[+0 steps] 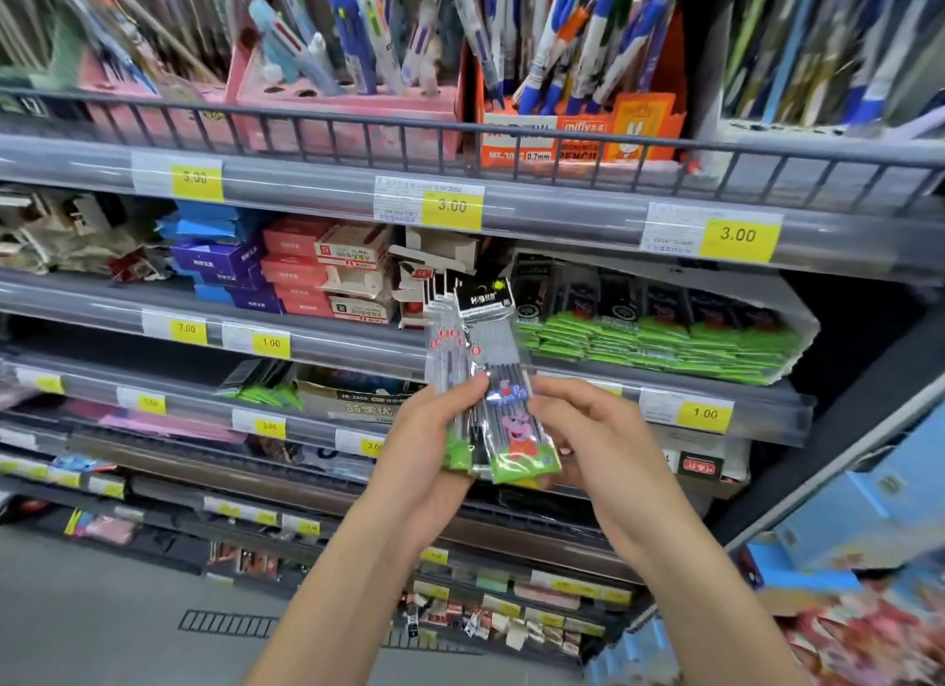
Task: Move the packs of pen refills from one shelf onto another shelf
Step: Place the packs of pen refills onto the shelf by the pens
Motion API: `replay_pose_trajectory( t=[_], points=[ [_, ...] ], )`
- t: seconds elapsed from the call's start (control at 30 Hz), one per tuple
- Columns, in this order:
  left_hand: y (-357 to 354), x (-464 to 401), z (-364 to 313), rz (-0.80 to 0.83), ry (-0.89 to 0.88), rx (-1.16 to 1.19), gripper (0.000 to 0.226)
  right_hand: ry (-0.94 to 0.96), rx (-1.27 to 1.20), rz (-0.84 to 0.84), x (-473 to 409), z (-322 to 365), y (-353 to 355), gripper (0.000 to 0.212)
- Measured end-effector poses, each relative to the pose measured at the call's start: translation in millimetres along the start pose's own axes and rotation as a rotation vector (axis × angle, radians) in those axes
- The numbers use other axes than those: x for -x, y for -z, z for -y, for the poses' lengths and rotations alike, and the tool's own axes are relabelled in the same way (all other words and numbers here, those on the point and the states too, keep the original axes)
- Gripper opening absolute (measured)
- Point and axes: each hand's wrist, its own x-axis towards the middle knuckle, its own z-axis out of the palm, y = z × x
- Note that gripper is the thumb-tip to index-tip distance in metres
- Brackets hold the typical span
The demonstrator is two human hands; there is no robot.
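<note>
A tall shop shelving unit [358, 184] fills the view, its grey tiers edged with yellow price tags [452, 207]. On the top tier, behind a dark wire rail, stand a pink pen display box [353, 118] and, to its right, an orange mechanical-pencil box [578, 133], both crowded with upright pens. The tier below carries stacked blue and purple cartons [220, 261] at left, red and white cartons [317, 271] beside them, and at right a white tray [797, 327] packed with rows of refill packs [654, 332] (black tops, green bottoms).

Near the camera, in front of the middle tiers, both hands hold a fanned bunch of pen refill packs [486, 378] upright, clear sleeves with black headers and green feet; the frontmost bears a pink cartoon pig. The left hand [424, 445] grips the bunch from the left, thumb laid across the front, fingers curled behind. The right hand [588, 440] holds the right edge, its fingers bent around the frontmost pack.
</note>
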Motion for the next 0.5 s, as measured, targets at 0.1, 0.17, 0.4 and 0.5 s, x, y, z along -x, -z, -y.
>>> replay_pose_trajectory(
  t=[0.1,0.17,0.4,0.5],
  points=[
    [-9,-6,0,-0.074,0.022,-0.023,0.053,-0.021,0.043,-0.024,6,3,9,0.028],
    [-15,-10,2,-0.084,0.011,-0.038,0.049,-0.039,0.055,-0.047,7,2,12,0.038],
    [-26,-15,2,-0.055,0.035,-0.034,0.032,-0.029,-0.014,-0.14,6,-7,9,0.031],
    [-26,-18,3,-0.077,0.041,-0.039,0.033,-0.018,-0.035,-0.157,7,-9,5,0.015]
  ],
)
